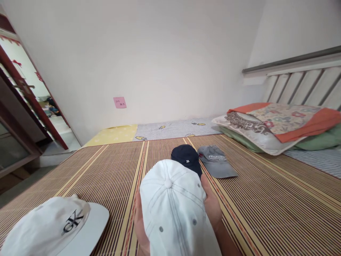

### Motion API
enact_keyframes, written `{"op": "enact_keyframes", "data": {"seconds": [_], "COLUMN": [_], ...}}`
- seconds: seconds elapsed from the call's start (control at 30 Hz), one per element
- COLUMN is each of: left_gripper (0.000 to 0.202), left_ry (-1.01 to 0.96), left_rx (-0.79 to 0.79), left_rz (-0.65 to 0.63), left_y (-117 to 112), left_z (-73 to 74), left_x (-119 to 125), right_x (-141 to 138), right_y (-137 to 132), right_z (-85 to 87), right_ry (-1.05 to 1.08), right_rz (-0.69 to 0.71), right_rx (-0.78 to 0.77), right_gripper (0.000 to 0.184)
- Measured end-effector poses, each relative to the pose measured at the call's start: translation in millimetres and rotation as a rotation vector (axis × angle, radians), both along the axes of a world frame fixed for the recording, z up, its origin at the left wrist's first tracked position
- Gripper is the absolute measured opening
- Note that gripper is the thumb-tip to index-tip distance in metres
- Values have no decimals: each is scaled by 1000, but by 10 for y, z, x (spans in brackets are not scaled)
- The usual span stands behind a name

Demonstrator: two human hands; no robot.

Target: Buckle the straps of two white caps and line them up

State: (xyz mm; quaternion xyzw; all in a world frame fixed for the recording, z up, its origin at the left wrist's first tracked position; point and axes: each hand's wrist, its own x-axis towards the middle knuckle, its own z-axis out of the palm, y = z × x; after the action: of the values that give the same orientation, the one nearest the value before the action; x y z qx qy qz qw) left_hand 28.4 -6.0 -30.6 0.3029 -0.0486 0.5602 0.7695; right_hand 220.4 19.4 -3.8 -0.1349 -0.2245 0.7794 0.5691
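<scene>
A white baseball cap (173, 206) with grey stitching is held up close in front of me, its crown button facing up. My left hand (141, 222) grips its left side and my right hand (212, 203) its right side; the cap hides many of the fingers. Beyond it lie a navy cap (183, 153) with a small white logo and a grey cap (215, 161) with white lettering, side by side on the striped bamboo mat (119, 170). At the lower left rests another white cap (48, 222) with black "CK"-like letters, apart from my hands.
Pillows with an orange-edged floral cover (290, 119) lie at the right, by a white slatted headboard (301, 83). A patterned sheet (170, 128) runs along the wall. A pink note (119, 102) is stuck there. An open doorway (57, 110) is at far left.
</scene>
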Motion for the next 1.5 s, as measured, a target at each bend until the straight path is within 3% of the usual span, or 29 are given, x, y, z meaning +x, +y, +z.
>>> {"op": "enact_keyframes", "data": {"seconds": [0.13, 0.23, 0.57, 0.83, 1.07, 1.17, 1.27, 1.37, 1.5], "left_gripper": [74, 77, 78, 89, 68, 65, 74, 90, 92], "left_ry": [-34, 2, 32, 35, 35, 68, 81, 107, 60], "left_rx": [120, 108, 46, 99, 72, 97, 71, 55, 64], "left_rz": [-38, -71, -190, -226, -129, -86, -76, -192, -216], "left_y": [-47, -90, 12, 46, 97, 106, 76, 33, 17], "left_z": [175, 273, 374, 344, 136, 105, 200, 302, 220], "left_x": [83, 43, -74, -41, -222, -268, -179, -31, 30], "right_x": [29, 62, -17, -7, 10, 33, 2, -57, -67], "right_y": [57, 95, 72, 120, 115, 134, 156, 175, 224], "right_z": [-15, -50, 6, -26, -27, -68, -79, -53, -55], "right_ry": [-12, 2, 9, -3, -19, -65, -69, -27, -24], "right_rz": [-61, -61, -7, 35, 127, 202, 114, -20, -103], "right_rx": [29, 48, -16, 18, 11, 3, -29, -82, -121], "right_gripper": [62, 58, 71, 71, 74, 64, 54, 53, 59]}}
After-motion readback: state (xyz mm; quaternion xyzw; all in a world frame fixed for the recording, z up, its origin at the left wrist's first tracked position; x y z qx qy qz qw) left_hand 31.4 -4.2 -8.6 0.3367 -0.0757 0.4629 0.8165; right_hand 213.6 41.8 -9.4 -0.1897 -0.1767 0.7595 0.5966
